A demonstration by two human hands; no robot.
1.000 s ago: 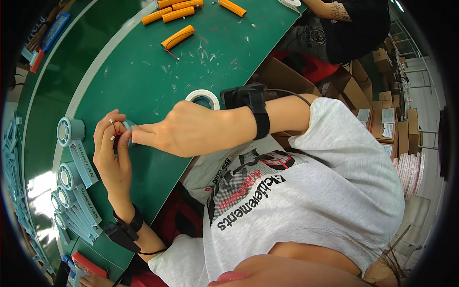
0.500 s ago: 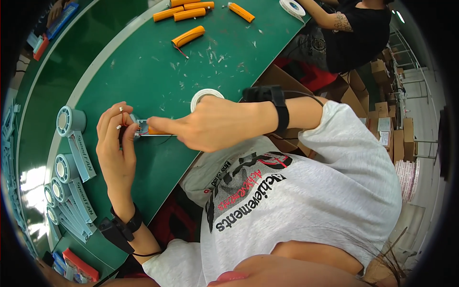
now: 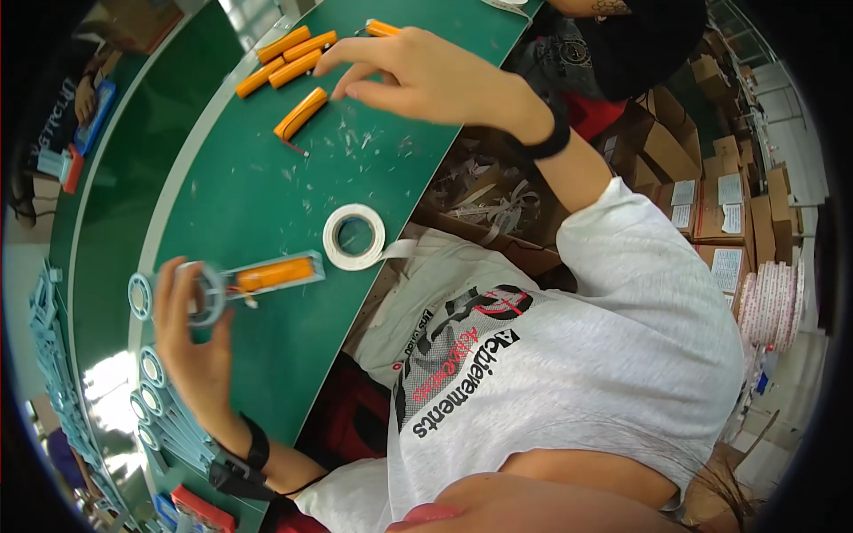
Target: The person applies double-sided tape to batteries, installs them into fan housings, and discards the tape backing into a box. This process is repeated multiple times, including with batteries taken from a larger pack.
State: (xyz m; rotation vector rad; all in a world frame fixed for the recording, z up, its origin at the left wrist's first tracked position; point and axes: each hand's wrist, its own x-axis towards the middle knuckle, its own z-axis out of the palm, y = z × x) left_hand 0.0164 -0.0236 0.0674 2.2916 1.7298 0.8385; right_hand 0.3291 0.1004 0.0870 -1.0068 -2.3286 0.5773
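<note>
My left hand point(image 3: 197, 346) is closed around the round head of a pale blue handheld fan point(image 3: 219, 291), held over the green table. The fan's handle is open on its upper side. An orange battery pack point(image 3: 277, 274) lies lengthwise inside it, with thin wires by the head. Higher up, my right hand point(image 3: 431, 78) hovers near the orange batteries at the far side, fingers apart and nothing seen in them. The nearest single battery point(image 3: 300, 113) has a wire with a small plug. Another battery point(image 3: 382, 28) is partly covered by my right hand.
A roll of white tape point(image 3: 379, 240) lies near the table's edge, its loose end hanging over. Several more pale blue fans point(image 3: 153, 366) line the left side. A red and blue container point(image 3: 203, 508) is at lower left. Open cardboard boxes point(image 3: 666, 133) and another person are at right.
My right hand has left the fan's handle and moved up toward the batteries. The fan has shifted in my left hand, its handle and battery now uncovered. The view has turned slightly.
</note>
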